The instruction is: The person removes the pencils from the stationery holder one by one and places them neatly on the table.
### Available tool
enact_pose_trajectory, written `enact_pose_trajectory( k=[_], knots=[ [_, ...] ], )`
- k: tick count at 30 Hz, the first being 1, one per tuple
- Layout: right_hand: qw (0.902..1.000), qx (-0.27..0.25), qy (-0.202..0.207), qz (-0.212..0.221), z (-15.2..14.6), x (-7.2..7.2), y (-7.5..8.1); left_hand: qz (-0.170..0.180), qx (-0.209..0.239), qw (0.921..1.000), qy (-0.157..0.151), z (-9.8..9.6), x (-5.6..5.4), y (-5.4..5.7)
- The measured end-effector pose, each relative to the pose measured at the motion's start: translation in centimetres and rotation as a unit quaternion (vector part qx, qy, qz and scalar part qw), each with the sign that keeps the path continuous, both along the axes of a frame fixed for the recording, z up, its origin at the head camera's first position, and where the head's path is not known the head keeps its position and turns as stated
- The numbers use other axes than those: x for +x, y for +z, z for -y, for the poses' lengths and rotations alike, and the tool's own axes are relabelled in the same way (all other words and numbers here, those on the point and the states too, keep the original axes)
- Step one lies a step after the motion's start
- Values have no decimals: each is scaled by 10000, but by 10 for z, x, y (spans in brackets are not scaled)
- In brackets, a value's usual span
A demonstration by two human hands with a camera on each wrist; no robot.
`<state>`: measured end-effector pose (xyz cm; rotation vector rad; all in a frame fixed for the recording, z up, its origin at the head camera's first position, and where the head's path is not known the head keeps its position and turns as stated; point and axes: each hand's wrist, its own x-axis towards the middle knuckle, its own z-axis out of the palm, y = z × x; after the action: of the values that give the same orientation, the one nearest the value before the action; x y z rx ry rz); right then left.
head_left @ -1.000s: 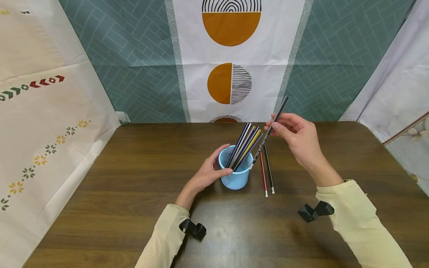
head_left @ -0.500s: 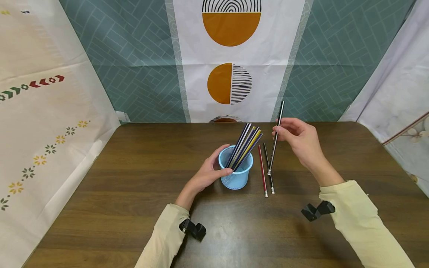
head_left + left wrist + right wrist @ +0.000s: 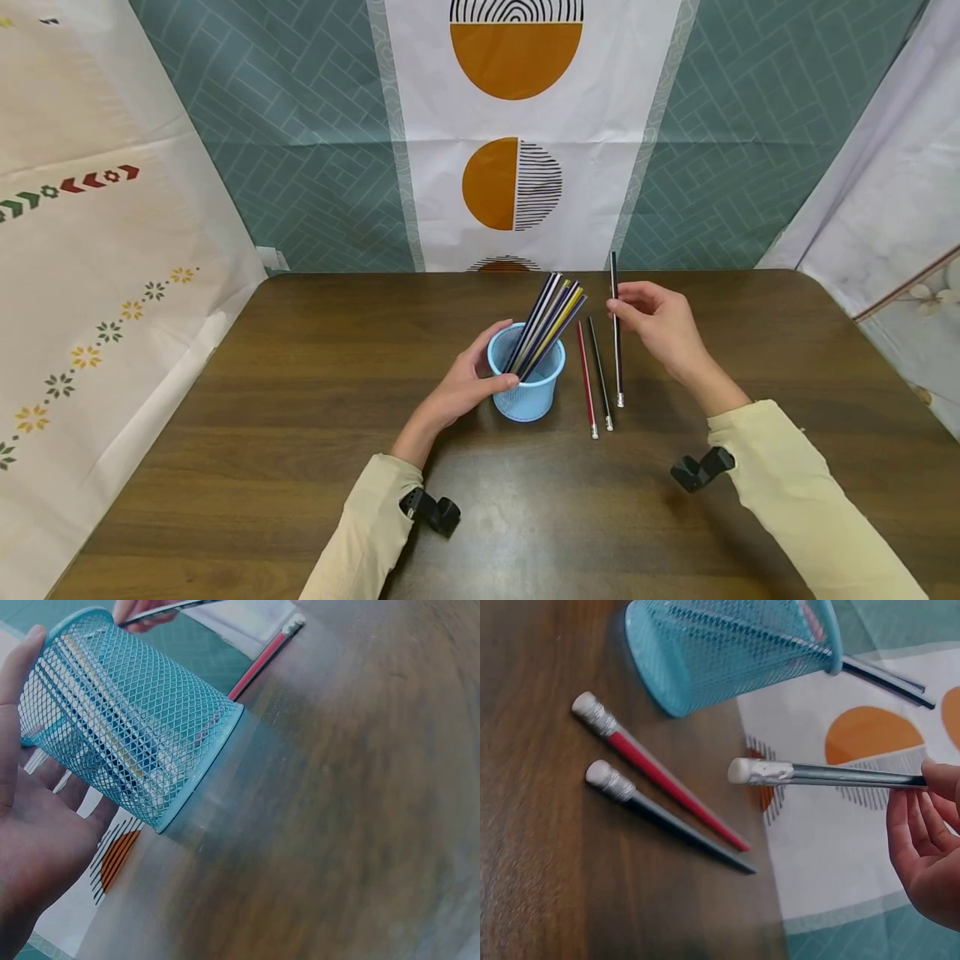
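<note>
A light blue mesh pencil cup [image 3: 525, 400] stands upright on the wooden table, several pencils [image 3: 546, 325] leaning to the right inside it. My left hand [image 3: 472, 379] grips the cup from its left side, thumb over the near rim. To the right of the cup, my right hand [image 3: 660, 325] pinches a black pencil [image 3: 840, 775] between thumb and fingers, its white eraser end pointing down. Between the cup and that pencil, a red pencil [image 3: 587, 379] and another black pencil [image 3: 600, 375] lie side by side on the table, erasers toward me.
The brown wooden table [image 3: 300, 467] reaches back to a teal and white patterned cloth [image 3: 322, 150]. Pale cloths hang at the left [image 3: 112, 333] and right sides. Black wrist cameras sit on both sleeves.
My right hand has moved the black pencil from beside the cup rightward past the two lying pencils and lowered it, turning it nearly vertical in view. My left hand stays on the cup.
</note>
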<state>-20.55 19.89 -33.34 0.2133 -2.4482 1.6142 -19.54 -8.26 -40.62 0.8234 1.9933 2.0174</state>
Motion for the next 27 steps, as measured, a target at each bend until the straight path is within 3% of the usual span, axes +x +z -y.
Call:
enact_pose_trajectory(
  k=[17, 27],
  knots=[
    [9940, 769, -212, 749, -8, -8, -19, 71, -76, 9999, 6, 0, 0, 1],
    [9880, 855, -224, 1265, -14, -15, -32, 47, -17, 10000, -9, 0, 0, 1]
  ],
)
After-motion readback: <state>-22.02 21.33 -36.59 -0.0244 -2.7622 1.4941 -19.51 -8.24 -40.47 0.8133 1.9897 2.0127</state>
